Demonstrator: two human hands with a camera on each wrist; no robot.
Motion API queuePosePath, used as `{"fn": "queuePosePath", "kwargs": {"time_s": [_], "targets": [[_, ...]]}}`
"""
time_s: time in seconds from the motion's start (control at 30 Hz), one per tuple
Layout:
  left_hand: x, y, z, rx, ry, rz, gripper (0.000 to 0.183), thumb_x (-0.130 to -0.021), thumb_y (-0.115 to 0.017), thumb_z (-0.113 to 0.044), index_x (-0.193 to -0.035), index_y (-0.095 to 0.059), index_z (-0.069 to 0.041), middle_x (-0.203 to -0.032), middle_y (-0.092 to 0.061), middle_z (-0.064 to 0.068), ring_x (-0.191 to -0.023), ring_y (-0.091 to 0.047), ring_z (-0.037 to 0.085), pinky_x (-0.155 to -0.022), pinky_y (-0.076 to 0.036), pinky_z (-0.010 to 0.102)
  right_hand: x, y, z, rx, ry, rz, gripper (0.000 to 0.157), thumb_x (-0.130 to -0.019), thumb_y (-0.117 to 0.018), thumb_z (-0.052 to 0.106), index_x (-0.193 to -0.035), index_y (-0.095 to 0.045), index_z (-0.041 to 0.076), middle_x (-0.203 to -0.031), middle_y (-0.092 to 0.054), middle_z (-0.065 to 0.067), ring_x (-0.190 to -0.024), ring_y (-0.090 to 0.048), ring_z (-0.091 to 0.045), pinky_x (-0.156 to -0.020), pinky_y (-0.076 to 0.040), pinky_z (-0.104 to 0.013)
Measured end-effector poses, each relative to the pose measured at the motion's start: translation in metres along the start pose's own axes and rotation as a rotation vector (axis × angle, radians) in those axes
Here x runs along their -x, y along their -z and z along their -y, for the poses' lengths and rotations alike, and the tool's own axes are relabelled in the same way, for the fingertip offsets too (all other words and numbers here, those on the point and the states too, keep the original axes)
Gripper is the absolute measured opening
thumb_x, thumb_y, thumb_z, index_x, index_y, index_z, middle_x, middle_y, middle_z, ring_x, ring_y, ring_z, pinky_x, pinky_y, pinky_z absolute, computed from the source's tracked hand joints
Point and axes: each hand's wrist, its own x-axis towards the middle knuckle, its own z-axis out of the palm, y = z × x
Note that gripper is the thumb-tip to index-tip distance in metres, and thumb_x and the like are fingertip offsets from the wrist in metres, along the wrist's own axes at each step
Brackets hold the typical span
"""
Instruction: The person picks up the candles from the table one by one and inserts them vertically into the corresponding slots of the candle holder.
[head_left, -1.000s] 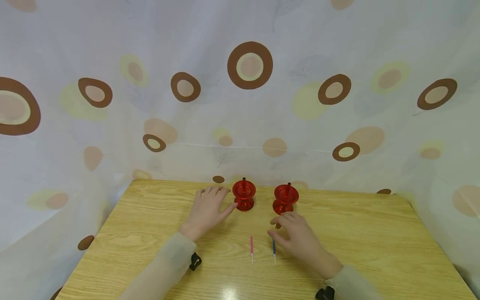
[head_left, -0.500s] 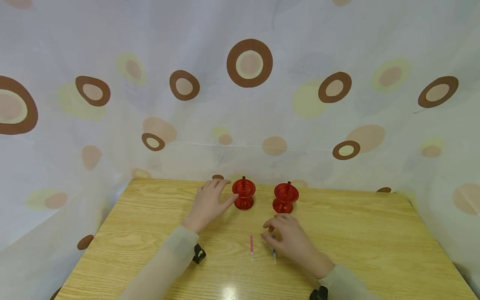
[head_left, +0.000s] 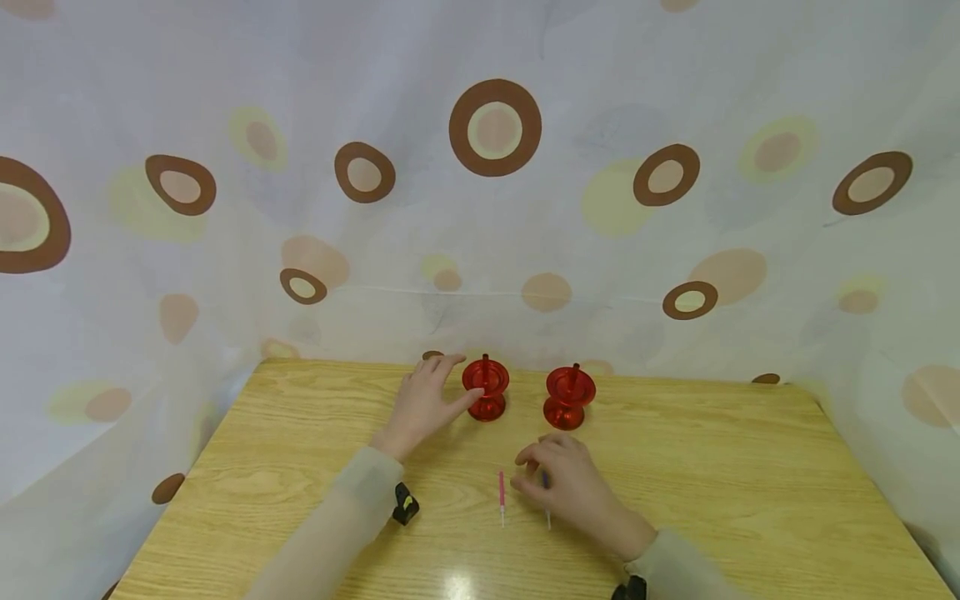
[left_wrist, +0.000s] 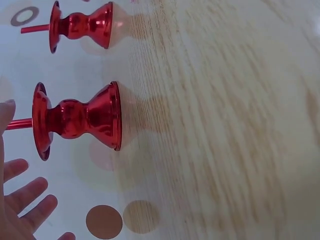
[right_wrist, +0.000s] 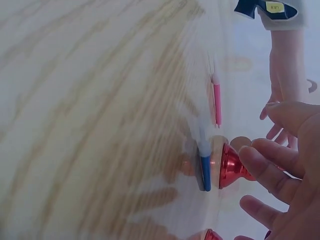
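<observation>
Two red metal candle holders, each with an upright stem, stand near the table's back edge. Beside the left holder (head_left: 487, 406) is my left hand (head_left: 423, 408), thumb and fingers spread. Its thumb overlaps that holder's stem (left_wrist: 20, 124) in the left wrist view; contact cannot be told. The right holder (head_left: 564, 414) stands apart from both hands. My right hand (head_left: 573, 487) hovers over a thin blue candle (right_wrist: 205, 170) with a white tip, fingers loosely bent and holding nothing. A matching pink candle (head_left: 502, 490) lies just left of it.
The wooden table (head_left: 750, 475) extends to both sides of the hands. Behind it hangs a pale curtain (head_left: 420, 217) with brown ring and spot patterns, also closing in the left and right sides. A black wrist device (head_left: 405, 504) sits under the left sleeve.
My right hand has moved left and slightly nearer, now covering much of the blue candle. The left hand has shifted slightly right, its thumb now across the left holder. Holders and candles stay put.
</observation>
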Motion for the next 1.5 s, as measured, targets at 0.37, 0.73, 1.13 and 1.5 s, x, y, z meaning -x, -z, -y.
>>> {"fn": "queuePosePath", "kwargs": {"time_s": [0.37,0.73,1.13,1.5], "targets": [[-0.005,-0.006,-0.001,0.074,0.015,0.027,0.072,-0.097,-0.067,-0.058,-0.151,-0.053,-0.013,-0.151,-0.054,0.013,-0.141,-0.048,0.038,-0.115,-0.034,0.064,-0.002,-0.008,0.01,0.004,-0.072,0.049,0.016,-0.089,-0.084,0.028,-0.096,-0.075,0.016,-0.083,-0.068,0.011,-0.114,-0.06,-0.031,-0.109,-0.035,-0.066],[-0.008,-0.013,-0.002,0.083,0.011,0.027,0.07,-0.096,-0.069,-0.057,-0.148,-0.055,-0.013,-0.147,-0.057,0.013,-0.139,-0.05,0.038,-0.114,-0.036,0.065,-0.001,-0.016,0.013,0.121,-0.01,0.073,0.017,-0.086,-0.085,0.033,-0.088,-0.074,0.021,-0.084,-0.069,0.008,-0.114,-0.061,-0.035,-0.106,-0.032,-0.078],[-0.008,-0.017,-0.005,0.083,0.019,0.059,0.072,-0.095,-0.068,-0.061,-0.15,-0.053,-0.016,-0.15,-0.055,0.012,-0.141,-0.048,0.038,-0.115,-0.034,0.065,-0.001,-0.02,0.014,0.137,-0.001,0.091,0.021,-0.084,-0.087,0.036,-0.085,-0.069,0.026,-0.071,-0.048,0.018,-0.104,-0.059,-0.024,-0.107,-0.031,-0.079],[-0.009,-0.019,-0.006,0.089,0.027,0.065,0.072,-0.094,-0.069,-0.062,-0.15,-0.054,-0.018,-0.149,-0.056,0.009,-0.139,-0.05,0.034,-0.114,-0.035,0.064,-0.002,-0.02,0.021,0.138,-0.029,0.12,0.024,-0.085,-0.087,0.034,-0.08,-0.065,0.025,-0.069,-0.046,0.015,-0.101,-0.057,-0.022,-0.107,-0.029,-0.08]]}}
